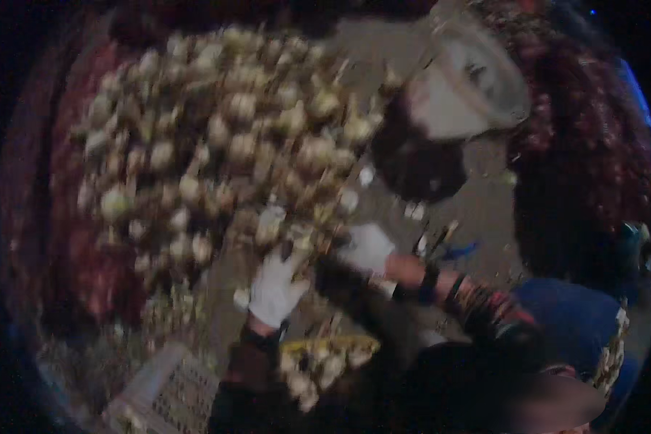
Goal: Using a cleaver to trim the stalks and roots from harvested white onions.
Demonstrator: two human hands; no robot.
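Note:
A large heap of pale bulbs with stalks, apparently garlic (238, 135), lies before me. The picture is dark and blurred. My left hand (274, 293), in a white glove, points into the heap's near edge with its thumb spread. Its fingertips meet bulbs and stalks, and whether they grip one is unclear. What looks like my right hand (368, 248), also white-gloved, comes in from the right beside the same edge. Dark bands circle that wrist, and its fingers are hidden or blurred. Below the hands, a yellow-rimmed container (331, 344) holds several bulbs.
Red mesh sacks (586, 135) stand along the right, with more reddish sacking (97, 276) at left. A pale bucket (450, 103) lies tipped beyond the heap. A perforated crate (163, 374) sits lower left. On the ground is a blue object (460, 250).

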